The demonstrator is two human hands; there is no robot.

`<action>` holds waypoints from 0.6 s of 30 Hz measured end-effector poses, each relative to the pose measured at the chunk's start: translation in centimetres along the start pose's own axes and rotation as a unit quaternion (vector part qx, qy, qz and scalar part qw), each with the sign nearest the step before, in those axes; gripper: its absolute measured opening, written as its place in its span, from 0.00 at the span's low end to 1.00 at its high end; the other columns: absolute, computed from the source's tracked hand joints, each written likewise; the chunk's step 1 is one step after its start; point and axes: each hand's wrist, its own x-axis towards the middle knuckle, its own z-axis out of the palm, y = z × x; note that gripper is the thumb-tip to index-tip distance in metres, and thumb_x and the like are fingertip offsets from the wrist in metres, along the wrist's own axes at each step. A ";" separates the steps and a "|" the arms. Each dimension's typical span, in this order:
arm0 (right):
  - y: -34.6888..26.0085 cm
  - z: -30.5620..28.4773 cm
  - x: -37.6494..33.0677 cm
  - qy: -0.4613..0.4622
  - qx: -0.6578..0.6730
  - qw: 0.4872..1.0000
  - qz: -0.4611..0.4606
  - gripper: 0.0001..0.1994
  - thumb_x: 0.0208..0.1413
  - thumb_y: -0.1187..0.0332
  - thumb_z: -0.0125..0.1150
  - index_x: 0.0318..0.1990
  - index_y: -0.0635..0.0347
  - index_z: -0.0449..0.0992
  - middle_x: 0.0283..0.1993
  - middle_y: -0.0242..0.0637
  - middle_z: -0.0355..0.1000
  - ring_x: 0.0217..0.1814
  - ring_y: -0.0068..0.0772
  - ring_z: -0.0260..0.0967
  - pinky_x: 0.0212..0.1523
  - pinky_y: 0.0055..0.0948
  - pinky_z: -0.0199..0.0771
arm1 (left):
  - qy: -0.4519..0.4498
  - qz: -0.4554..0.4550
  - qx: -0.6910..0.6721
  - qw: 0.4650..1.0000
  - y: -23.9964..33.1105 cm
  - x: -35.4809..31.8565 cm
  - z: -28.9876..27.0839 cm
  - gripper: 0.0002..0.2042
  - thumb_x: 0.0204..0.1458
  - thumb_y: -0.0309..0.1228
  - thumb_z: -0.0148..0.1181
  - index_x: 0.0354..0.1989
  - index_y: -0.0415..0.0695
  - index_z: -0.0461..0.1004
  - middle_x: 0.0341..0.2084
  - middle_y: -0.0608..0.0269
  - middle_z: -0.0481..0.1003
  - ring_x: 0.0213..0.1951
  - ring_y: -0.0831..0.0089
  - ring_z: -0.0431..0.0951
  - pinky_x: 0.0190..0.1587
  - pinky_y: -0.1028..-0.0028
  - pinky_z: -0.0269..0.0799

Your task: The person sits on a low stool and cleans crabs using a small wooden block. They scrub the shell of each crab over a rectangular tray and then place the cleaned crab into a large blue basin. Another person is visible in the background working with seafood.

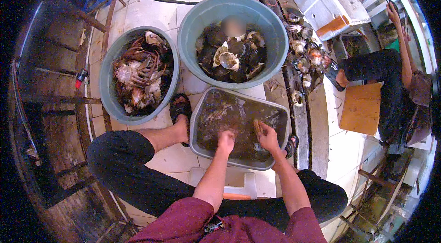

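In front of me is a grey rectangular basin (196, 126) of murky brown water, with pale bits showing at its surface. My left hand (226, 141) is closed and low over the water in the middle of the basin; whatever its fingers hold is hidden. On the right side of the basin, my right hand (268, 137) grips a small tan-brown piece (257, 126) between thumb and fingers; its exact kind cannot be made out. Beyond the basin, a large round blue-grey tub (188, 18) contains dark and whitish shells (228, 59). Another tub (106, 84) on the left holds crab pieces with legs (138, 71).
Shells and scraps (303, 55) lie along the wooden planks (299, 128) on the right. A person (390, 78) sits beyond them near a wooden board (362, 107). A black hose (170, 0) crosses the tiled floor. A white stool (249, 183) is under me.
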 end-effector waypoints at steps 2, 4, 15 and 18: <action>1.2 -1.0 -0.4 0.007 -0.035 0.999 -0.014 0.22 0.50 0.76 0.59 0.55 0.65 0.71 0.44 0.50 0.76 0.45 0.37 0.75 0.47 0.31 0.72 | 0.002 -0.040 -0.015 0.999 -0.3 -0.2 3.7 0.26 0.49 0.37 0.60 0.57 0.44 0.64 0.55 0.61 0.68 0.52 0.64 0.71 0.52 0.63 0.69; 1.7 -1.5 -0.5 0.019 -0.043 0.999 -0.021 0.22 0.49 0.76 0.59 0.55 0.65 0.71 0.45 0.49 0.76 0.46 0.37 0.75 0.48 0.31 0.72 | 0.028 -0.052 -0.057 0.997 1.1 1.0 7.0 0.30 0.50 0.47 0.62 0.58 0.46 0.63 0.55 0.64 0.67 0.53 0.64 0.69 0.54 0.62 0.67; -0.7 -1.4 -1.4 0.046 -0.161 0.980 -0.104 0.22 0.50 0.79 0.55 0.56 0.64 0.70 0.48 0.53 0.74 0.49 0.48 0.74 0.53 0.34 0.70 | 0.198 0.016 -0.170 0.965 2.3 7.0 3.8 0.19 0.54 0.43 0.53 0.51 0.47 0.69 0.50 0.61 0.72 0.49 0.66 0.72 0.48 0.62 0.71; 0.9 -2.3 -0.8 0.018 -0.017 1.000 -0.020 0.24 0.49 0.80 0.54 0.57 0.63 0.69 0.53 0.54 0.71 0.54 0.54 0.69 0.57 0.38 0.67 | 0.072 0.016 -0.110 0.991 2.3 3.8 4.2 0.19 0.55 0.44 0.52 0.49 0.44 0.71 0.46 0.57 0.74 0.47 0.64 0.74 0.48 0.62 0.72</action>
